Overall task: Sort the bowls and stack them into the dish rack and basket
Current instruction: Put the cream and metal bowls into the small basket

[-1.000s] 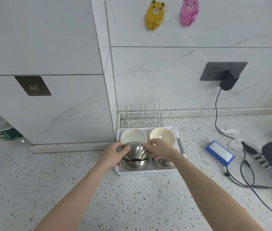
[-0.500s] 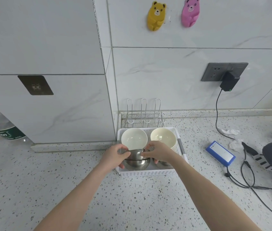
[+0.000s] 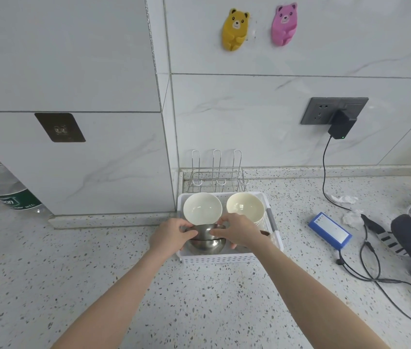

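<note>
A white plastic basket sits on the speckled counter against the wall corner. At its back two white bowls lean on edge: one on the left and one on the right. In the front left lie stacked steel bowls; the upper steel bowl rests in the lower one. My left hand and my right hand both grip the upper steel bowl by its sides. My right hand hides the basket's front right part. An empty wire dish rack stands behind the basket.
A blue box lies right of the basket, beside crumpled paper and a black cable running up to a wall charger. Dark fabric lies at the right edge. A plastic bottle stands far left behind the protruding wall.
Both hands have lowered the upper steel bowl from a tilted position above the basket down into the lower steel bowl, so the two now sit nested.
</note>
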`<state>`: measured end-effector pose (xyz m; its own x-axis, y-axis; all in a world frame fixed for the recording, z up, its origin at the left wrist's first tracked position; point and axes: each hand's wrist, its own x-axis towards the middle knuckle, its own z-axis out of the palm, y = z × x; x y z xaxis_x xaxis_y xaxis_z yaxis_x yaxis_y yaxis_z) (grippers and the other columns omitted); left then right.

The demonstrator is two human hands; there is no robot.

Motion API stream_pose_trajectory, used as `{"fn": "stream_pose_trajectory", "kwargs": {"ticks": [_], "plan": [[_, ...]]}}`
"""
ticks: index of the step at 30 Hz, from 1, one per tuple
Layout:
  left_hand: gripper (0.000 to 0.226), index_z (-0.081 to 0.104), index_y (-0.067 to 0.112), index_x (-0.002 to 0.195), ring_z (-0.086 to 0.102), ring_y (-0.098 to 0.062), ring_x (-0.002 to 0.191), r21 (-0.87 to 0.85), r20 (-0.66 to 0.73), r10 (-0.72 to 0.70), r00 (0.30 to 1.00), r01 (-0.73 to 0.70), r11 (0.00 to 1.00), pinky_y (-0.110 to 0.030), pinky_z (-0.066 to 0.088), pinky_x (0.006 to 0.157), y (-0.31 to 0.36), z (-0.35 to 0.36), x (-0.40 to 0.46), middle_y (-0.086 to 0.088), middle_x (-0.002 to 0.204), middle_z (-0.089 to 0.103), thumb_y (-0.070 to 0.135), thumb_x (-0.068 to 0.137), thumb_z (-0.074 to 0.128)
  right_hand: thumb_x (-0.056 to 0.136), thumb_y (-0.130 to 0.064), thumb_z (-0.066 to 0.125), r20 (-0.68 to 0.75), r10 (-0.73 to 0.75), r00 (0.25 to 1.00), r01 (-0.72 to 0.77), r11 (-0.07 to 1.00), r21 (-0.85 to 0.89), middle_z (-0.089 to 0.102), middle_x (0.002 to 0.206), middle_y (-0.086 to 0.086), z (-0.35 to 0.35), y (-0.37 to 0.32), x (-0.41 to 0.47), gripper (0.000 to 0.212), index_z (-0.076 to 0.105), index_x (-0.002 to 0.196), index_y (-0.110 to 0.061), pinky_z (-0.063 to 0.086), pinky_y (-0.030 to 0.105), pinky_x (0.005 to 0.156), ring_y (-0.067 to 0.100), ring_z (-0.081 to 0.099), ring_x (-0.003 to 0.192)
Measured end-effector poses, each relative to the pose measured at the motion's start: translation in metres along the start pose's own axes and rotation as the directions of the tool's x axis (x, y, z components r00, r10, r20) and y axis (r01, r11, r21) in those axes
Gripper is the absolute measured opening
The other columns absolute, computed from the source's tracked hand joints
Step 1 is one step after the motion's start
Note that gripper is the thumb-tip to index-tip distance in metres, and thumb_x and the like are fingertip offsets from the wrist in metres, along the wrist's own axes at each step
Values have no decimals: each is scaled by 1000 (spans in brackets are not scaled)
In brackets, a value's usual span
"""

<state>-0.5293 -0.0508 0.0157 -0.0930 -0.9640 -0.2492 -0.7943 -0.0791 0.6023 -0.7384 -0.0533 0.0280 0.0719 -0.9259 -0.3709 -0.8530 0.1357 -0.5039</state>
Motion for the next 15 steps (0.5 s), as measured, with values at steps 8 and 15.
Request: {"fn": "stream_pose_trajectory", "kwargs": {"ticks": [8, 15], "plan": [[32, 65, 28, 125, 68, -5, 51, -73, -5, 6, 1000, -6, 997, -33, 60, 67, -1, 1, -9, 22, 93, 64, 39, 95, 59, 85, -56, 58, -93, 19, 995, -22, 999, -34, 72, 98, -7, 7, -7, -19, 48, 57, 127, -33, 46, 23, 56, 4, 64, 48], [38, 52, 22, 136, 72, -19, 81, -299, -10, -75, 997, 69, 952, -35, 57, 80, -9, -5, -30, -1, 130, 60, 30, 99, 53, 91, -49, 57, -200, 65, 978, -61, 998, 27, 69, 115, 5, 9, -7, -44, 58, 42, 141, -26, 57, 41, 78, 26, 70, 85]]}}
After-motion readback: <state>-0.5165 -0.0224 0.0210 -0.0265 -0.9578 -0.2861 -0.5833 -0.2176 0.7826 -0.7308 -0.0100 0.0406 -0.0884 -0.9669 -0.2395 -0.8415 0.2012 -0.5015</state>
